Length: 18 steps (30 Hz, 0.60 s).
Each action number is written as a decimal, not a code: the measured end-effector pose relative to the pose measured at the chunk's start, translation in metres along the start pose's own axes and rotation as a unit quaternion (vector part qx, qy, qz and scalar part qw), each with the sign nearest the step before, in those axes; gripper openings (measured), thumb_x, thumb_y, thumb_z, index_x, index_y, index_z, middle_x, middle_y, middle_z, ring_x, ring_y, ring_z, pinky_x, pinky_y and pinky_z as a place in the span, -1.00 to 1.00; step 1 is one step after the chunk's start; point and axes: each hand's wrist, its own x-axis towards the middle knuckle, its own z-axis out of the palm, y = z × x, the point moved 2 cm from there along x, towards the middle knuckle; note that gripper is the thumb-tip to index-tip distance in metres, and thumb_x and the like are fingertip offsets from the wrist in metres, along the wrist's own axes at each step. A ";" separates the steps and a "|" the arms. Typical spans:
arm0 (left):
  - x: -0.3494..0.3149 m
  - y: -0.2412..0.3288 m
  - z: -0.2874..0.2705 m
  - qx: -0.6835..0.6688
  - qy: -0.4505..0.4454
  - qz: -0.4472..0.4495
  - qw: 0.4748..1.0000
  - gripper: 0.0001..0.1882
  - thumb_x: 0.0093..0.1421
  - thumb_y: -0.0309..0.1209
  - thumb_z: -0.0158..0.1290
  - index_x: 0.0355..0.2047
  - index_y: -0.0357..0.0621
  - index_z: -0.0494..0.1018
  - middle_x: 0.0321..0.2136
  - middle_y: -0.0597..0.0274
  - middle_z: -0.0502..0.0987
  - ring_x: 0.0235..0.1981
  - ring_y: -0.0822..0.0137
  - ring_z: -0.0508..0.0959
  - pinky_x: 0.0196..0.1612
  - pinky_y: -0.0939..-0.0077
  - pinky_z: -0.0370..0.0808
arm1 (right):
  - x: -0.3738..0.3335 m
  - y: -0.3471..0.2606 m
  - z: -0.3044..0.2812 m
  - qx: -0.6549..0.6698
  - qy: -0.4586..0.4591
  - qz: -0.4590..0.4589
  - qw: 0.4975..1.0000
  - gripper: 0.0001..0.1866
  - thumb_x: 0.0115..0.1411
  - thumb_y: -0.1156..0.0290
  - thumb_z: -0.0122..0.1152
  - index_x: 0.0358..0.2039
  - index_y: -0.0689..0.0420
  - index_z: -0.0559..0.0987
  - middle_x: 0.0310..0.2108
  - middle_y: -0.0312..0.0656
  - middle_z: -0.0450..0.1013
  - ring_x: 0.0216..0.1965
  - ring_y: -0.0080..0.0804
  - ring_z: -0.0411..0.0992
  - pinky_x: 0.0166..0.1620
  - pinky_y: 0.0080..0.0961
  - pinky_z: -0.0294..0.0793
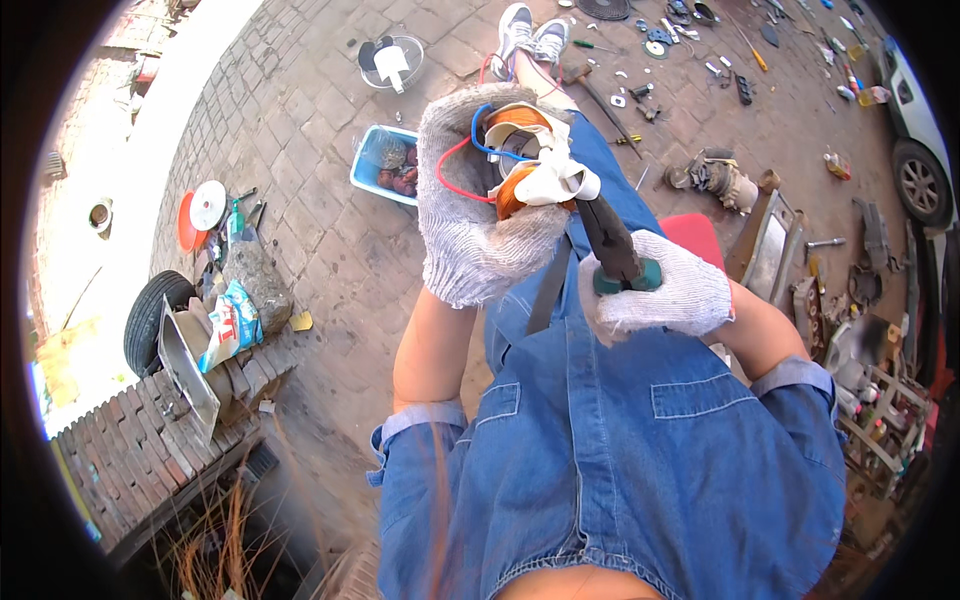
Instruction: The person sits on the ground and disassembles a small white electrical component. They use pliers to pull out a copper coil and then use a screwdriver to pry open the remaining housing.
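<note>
My left hand (455, 235), in a white knit glove, is wrapped round a motor stator (548, 182) with orange-copper windings and white plastic parts. A red wire (452, 172) and a blue wire (478, 125) loop out of its side. My gloved right hand (675, 288) grips pliers (613, 240) with dark jaws and green handles. The plier tips meet the near edge of the stator's white plastic; whether they pinch it cannot be made out. Both hands are held up in front of my lap, over my blue denim clothes.
A light-blue basin (358, 167) with brownish lumps stands left of my legs, a clear bowl (417, 52) beyond it. A hammer (605, 103) and a metal motor-like part (715, 182) lie to the right, among scattered scrap. A parked car (925, 120) stands far right; a tyre (150, 322) leans at left.
</note>
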 end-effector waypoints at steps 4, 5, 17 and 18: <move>0.007 -0.016 -0.006 -0.092 -0.020 -0.013 0.995 -0.31 -0.06 -0.46 0.31 0.09 -0.23 0.27 -0.09 0.07 0.49 -0.12 0.24 0.57 -0.06 0.33 0.56 | 0.000 0.004 0.010 0.222 -0.145 -0.011 0.964 -0.59 0.07 0.11 0.39 -0.53 0.22 0.49 -0.61 -0.21 0.41 -0.56 -0.45 0.41 -0.43 -0.45 0.44; 0.011 -0.016 -0.001 -0.086 -0.007 0.001 0.996 -0.42 0.04 -0.50 0.22 0.08 -0.21 0.28 -0.12 0.10 0.50 -0.16 0.26 0.58 -0.14 0.38 0.59 | 0.001 0.003 0.011 0.260 -0.179 0.002 0.949 -0.56 0.03 0.09 0.42 -0.55 0.23 0.48 -0.63 -0.21 0.38 -0.56 -0.42 0.39 -0.43 -0.40 0.45; 0.022 -0.003 0.002 0.054 0.076 -0.159 0.983 -0.43 0.00 -0.60 0.25 0.00 -0.29 0.24 -0.17 0.05 0.45 -0.20 0.30 0.58 -0.29 0.51 0.65 | 0.010 -0.003 -0.059 -0.228 0.200 -0.111 0.946 -0.65 0.16 0.32 0.21 -0.07 0.17 0.53 -0.22 -0.18 0.53 -0.14 -0.43 0.47 0.01 -0.47 0.41; 0.021 -0.004 0.002 0.040 0.101 -0.161 0.981 -0.44 0.00 -0.60 0.25 -0.01 -0.29 0.24 -0.17 0.06 0.45 -0.22 0.31 0.58 -0.30 0.50 0.65 | 0.012 -0.002 -0.063 -0.282 0.247 -0.080 0.924 -0.66 0.16 0.25 0.21 -0.08 0.10 0.55 -0.25 -0.14 0.53 -0.15 -0.31 0.48 0.00 -0.40 0.42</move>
